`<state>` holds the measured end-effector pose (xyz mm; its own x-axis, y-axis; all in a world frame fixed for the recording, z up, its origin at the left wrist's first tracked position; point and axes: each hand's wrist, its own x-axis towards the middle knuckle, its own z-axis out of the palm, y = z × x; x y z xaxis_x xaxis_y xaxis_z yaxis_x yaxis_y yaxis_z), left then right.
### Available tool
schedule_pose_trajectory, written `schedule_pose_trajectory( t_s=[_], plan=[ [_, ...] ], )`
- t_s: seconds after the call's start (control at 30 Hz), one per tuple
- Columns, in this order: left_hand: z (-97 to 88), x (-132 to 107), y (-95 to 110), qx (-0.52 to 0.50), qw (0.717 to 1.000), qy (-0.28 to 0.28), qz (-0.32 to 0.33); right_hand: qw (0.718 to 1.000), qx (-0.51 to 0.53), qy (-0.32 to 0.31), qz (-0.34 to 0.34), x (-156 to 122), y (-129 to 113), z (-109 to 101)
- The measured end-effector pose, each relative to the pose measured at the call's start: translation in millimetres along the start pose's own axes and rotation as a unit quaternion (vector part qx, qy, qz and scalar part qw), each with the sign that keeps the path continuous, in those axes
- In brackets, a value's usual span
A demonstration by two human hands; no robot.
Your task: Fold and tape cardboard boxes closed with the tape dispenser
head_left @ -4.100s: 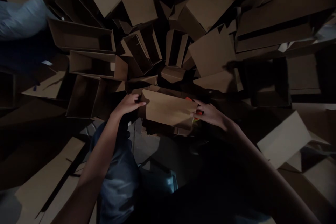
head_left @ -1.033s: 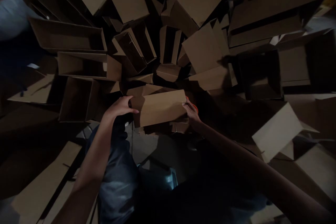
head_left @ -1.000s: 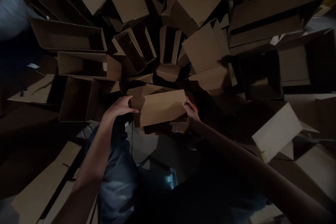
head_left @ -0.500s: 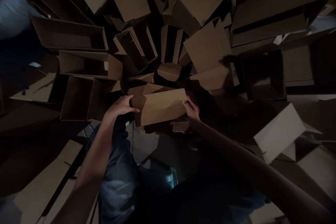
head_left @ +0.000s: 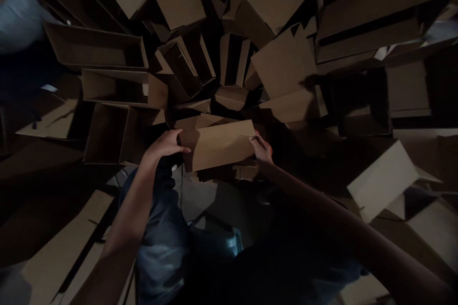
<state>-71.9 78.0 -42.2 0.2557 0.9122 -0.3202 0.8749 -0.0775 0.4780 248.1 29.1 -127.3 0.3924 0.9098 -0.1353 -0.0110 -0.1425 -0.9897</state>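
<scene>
A brown cardboard box [head_left: 223, 145] sits between my two hands in the middle of the head view, its long flat side facing up. My left hand [head_left: 167, 144] is curled around its left end, with the thumb along the near side. At the right end my right hand [head_left: 262, 149] grips the edge, thumb on top. Something orange-red [head_left: 268, 147] shows at the outer side of my right hand; most of it is hidden, and I cannot make out what it is. Other cardboard pieces [head_left: 246, 171] lie under the box, partly in shadow.
Many cardboard boxes crowd round, among them open ones [head_left: 114, 88] at left and a pale one [head_left: 382, 180] at right. Below are my knee in jeans [head_left: 161, 238] and a bluish plastic object [head_left: 232, 242] on grey floor [head_left: 200, 195]. Another person's light sleeve [head_left: 19, 21] shows upper left.
Almost nothing differs. The whole view has shifted very slightly, and both hands keep the same hold on the cardboard box.
</scene>
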Motion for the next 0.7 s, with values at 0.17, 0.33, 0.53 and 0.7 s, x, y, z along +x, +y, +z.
schedule_pose_trajectory(
  t_s=[0.17, 0.33, 0.53, 0.7],
  plan=[
    [-0.2, 0.0, 1.2, 0.008, 1.0, -0.002, -0.005, 0.999, 0.027, -0.003, -0.021, 1.5, 2.1, 1.1],
    [0.6, 0.5, 0.6, 0.001, 1.0, 0.001, -0.003, 1.0, 0.001, 0.005, -0.017, 1.7, 1.8, 0.9],
    [1.0, 0.1, 0.8, 0.009, 1.0, -0.001, -0.006, 1.0, 0.007, 0.011, -0.011, 2.3, 1.1, 2.5],
    [1.7, 0.7, -1.1, 0.012, 1.0, 0.002, -0.005, 1.0, 0.003, 0.007, -0.019, 4.7, 5.1, 2.4]
  ],
)
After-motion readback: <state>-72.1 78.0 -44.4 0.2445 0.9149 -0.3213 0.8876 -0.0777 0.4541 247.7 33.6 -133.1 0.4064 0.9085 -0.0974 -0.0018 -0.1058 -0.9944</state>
